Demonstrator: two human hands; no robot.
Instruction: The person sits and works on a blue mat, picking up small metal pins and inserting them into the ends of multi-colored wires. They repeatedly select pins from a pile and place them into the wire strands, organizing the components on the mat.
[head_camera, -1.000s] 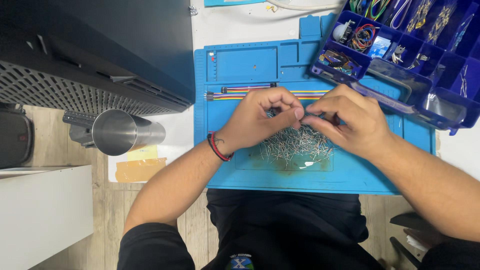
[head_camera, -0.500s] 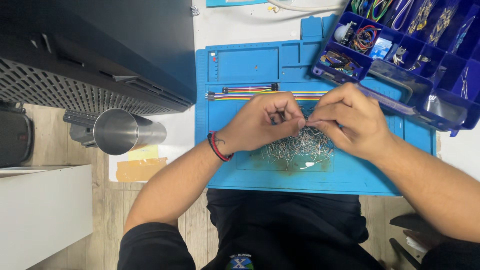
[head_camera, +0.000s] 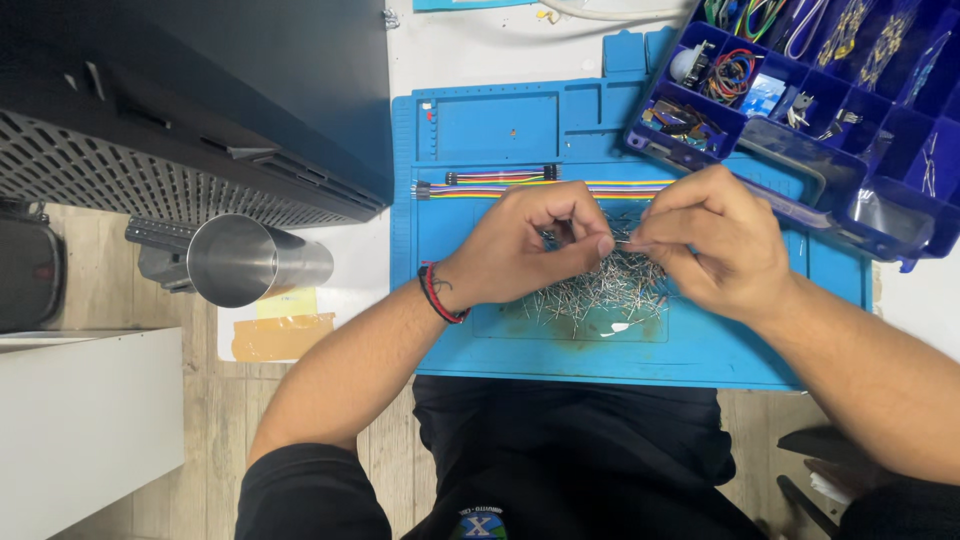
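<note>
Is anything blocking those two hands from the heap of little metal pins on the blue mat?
Nothing visible does. The left hand and right hand sit directly over the pile of metal pins on the blue mat, fingertips meeting just above it. The ribbon cable and parts organiser lie beyond.

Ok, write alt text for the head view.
Two hands, left hand and right hand, meet fingertip to fingertip above a pile of small metal pins on a blue mat. A striped ribbon cable lies behind; a blue parts box sits right.
</note>
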